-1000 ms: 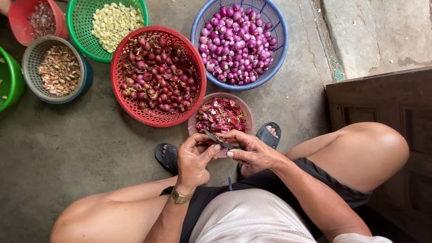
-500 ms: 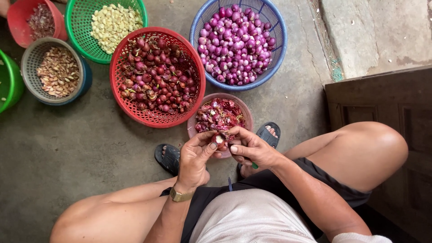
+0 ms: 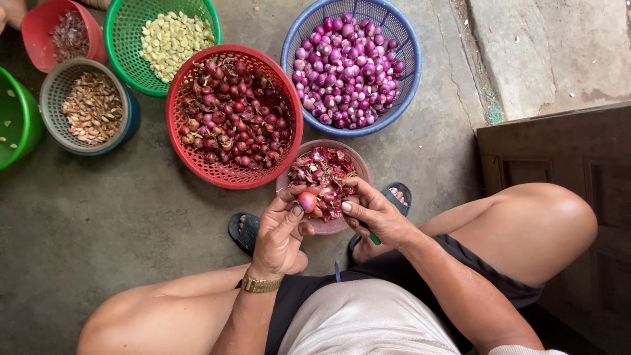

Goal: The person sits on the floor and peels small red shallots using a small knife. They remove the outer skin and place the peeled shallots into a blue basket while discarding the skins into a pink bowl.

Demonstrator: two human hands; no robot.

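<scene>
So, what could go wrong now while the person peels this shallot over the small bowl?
The right hand seems to hold a green-handled knife close to the left hand, so a slip might cut a finger. The shallot, pinched only at the fingertips, could drop into the peel bowl.

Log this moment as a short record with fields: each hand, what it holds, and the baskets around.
left hand: pinches a small shallot at the fingertips
right hand: grip closed on a green-handled knife, blade hidden
below hands: pink bowl of red skins
red basket: unpeeled shallots
blue basket: peeled purple shallots
green basket: pale cloves
</scene>
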